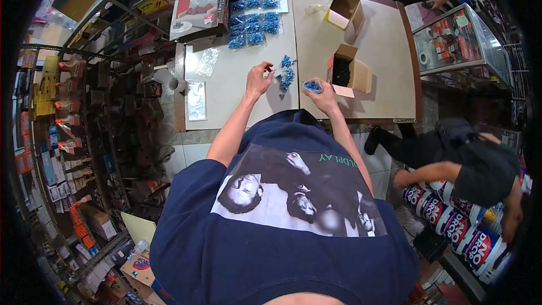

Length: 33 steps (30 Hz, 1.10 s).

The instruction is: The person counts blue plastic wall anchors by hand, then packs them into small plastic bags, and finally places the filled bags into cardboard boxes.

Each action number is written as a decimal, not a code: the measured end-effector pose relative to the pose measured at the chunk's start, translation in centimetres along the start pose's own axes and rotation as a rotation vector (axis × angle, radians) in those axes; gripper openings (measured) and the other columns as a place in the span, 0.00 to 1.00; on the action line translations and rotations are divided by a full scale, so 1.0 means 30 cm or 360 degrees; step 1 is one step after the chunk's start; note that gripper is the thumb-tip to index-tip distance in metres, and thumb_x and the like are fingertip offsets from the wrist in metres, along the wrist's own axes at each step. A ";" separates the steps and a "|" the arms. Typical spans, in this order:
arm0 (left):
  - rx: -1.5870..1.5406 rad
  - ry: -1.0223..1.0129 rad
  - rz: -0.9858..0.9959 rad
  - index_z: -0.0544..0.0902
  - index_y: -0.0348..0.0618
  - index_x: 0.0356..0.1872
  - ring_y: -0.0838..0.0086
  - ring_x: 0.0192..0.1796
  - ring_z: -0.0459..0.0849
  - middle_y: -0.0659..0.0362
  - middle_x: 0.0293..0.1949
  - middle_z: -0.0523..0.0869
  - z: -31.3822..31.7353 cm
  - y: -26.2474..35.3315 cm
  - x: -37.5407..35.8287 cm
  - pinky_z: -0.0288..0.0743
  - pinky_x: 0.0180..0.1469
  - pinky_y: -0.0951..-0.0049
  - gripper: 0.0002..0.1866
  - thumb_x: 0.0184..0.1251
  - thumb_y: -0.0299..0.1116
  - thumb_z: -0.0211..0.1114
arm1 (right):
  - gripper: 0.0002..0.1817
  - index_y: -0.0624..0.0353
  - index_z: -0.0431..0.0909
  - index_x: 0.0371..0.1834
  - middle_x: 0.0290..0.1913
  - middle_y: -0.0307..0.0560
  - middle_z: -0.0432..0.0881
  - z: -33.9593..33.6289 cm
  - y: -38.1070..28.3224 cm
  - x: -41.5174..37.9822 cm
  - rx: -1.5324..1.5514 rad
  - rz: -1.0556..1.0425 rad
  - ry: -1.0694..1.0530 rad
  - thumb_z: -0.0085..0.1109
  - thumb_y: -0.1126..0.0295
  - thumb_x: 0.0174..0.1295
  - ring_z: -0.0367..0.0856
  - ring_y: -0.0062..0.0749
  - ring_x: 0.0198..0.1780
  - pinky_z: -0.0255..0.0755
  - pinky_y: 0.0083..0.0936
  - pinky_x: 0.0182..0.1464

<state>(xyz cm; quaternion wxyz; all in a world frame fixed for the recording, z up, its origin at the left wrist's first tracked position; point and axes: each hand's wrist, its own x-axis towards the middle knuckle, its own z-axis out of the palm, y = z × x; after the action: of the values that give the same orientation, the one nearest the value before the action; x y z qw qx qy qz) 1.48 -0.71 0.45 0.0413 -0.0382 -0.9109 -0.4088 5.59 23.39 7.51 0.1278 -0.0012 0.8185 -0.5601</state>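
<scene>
Head view: the right hand grasps a small bag of blue pieces; the left hand pinches something small beside the loose blue pile. Filled bags lie farther up the table; loose pieces and an open box await bagging.

The blue bits by the open box are too small to tell apart. The left hand pinches something too small to make out; the right hand, just left of the box, closes round a blue clump, partly hidden by its fingers. The box's dark contents cannot be made out. Beyond it, the bags blur together. Right of the box, a co-worker is cut off by the dark rim, as are the cans below
</scene>
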 end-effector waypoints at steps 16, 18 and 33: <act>-0.0504 -0.0479 0.0654 0.79 0.42 0.50 0.63 0.42 0.84 0.54 0.39 0.86 -0.261 0.333 0.050 0.76 0.48 0.65 0.20 0.57 0.34 0.71 | 0.16 0.63 0.81 0.43 0.35 0.46 0.85 0.191 -0.041 0.024 0.0110 0.0044 0.0239 0.70 0.71 0.51 0.82 0.26 0.38 0.76 0.26 0.42; -0.0532 -0.0455 0.0363 0.78 0.41 0.50 0.63 0.43 0.84 0.53 0.38 0.86 -0.226 0.237 0.059 0.76 0.47 0.64 0.21 0.57 0.36 0.71 | 0.15 0.62 0.82 0.43 0.35 0.45 0.85 0.205 -0.046 0.007 0.0183 0.0004 0.0251 0.70 0.71 0.52 0.82 0.25 0.37 0.76 0.25 0.42; 0.0292 -0.0561 0.0107 0.84 0.50 0.44 0.56 0.53 0.78 0.52 0.48 0.80 -0.049 -0.135 -0.001 0.75 0.54 0.59 0.15 0.54 0.35 0.70 | 0.10 0.61 0.83 0.41 0.38 0.38 0.84 0.074 -0.291 -0.086 0.0530 -0.0268 0.0542 0.69 0.75 0.56 0.80 0.16 0.39 0.74 0.15 0.42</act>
<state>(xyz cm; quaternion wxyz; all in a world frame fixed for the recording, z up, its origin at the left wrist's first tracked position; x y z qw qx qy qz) 1.15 -4.49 -1.57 -0.1018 -0.1355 -0.9357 -0.3093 7.31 18.46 15.31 -0.0608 0.0461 0.7217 -0.6880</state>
